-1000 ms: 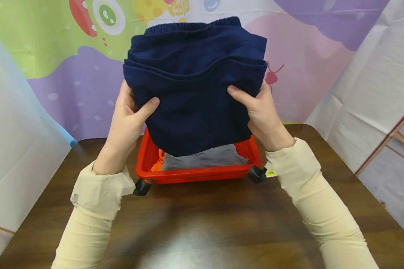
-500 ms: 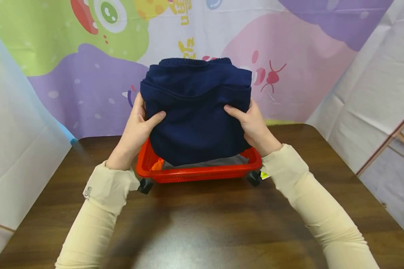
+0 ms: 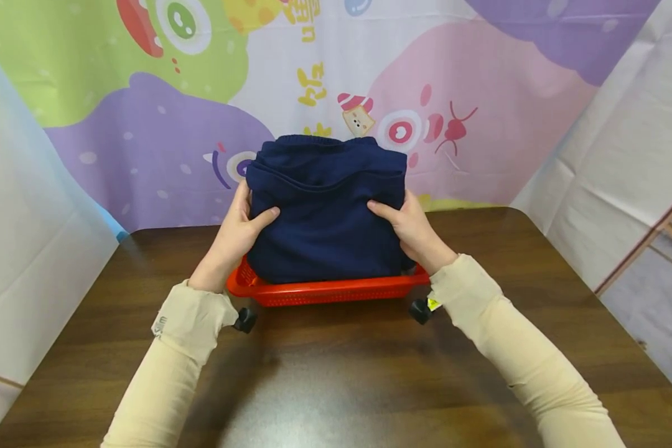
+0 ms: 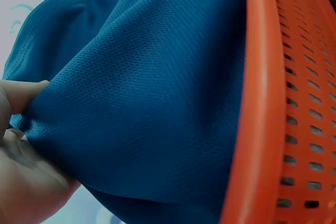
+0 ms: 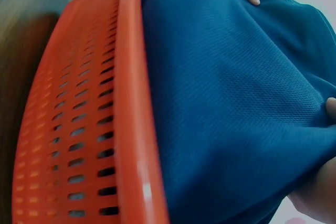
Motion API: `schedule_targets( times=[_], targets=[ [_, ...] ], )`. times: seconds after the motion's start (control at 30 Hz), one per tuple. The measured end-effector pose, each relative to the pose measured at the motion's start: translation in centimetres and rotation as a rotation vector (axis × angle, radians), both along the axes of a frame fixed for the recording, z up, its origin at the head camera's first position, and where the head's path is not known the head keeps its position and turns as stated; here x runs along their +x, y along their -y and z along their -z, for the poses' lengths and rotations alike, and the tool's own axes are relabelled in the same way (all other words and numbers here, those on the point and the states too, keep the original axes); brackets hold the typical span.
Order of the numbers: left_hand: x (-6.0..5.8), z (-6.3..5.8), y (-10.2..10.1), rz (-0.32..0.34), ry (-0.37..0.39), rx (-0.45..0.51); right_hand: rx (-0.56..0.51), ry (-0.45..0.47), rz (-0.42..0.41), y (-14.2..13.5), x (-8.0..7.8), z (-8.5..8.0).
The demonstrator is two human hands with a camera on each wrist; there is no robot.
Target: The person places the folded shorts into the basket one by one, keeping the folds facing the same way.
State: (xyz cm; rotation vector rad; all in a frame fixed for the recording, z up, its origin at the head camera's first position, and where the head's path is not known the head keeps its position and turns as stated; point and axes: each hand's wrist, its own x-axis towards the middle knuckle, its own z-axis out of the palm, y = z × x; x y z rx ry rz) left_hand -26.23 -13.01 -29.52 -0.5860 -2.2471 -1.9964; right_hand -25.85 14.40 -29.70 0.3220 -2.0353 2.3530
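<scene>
A folded pair of navy pants (image 3: 327,230) with a gathered elastic waistband stands tilted up in the red plastic basket (image 3: 336,290), its lower edge behind the front rim. My left hand (image 3: 236,233) grips the left side, thumb over the front and fingers behind. On the opposite side, my right hand (image 3: 415,230) holds the pants (image 5: 231,93) the same way. In the left wrist view, the mesh-like cloth (image 4: 142,87) slopes down inside the basket's rim (image 4: 262,87). The cloth hides most of the basket's inside.
The basket stands on a brown wooden table (image 3: 325,373) near its back edge. A cartoon-printed curtain (image 3: 162,155) hangs behind it. Black wrist-camera housings (image 3: 245,320) show beside the basket's front corners.
Both hands have lowered the navy pants from above the basket down into it. The grey and orange cloth seen in the basket earlier is now covered.
</scene>
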Motion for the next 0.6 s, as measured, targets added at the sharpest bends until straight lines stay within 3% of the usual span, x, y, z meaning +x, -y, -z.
schedule_targets(
  times=[0.37,0.6],
  targets=[
    [-2.2,2.1,-0.1,-0.003,0.202,0.024,0.101,0.064,0.012,0.4,-2.4,2.0],
    [-3.6,3.5,-0.5,-0.052,0.321,0.026,0.18,0.161,0.003,0.4,-4.0,3.3]
  ],
)
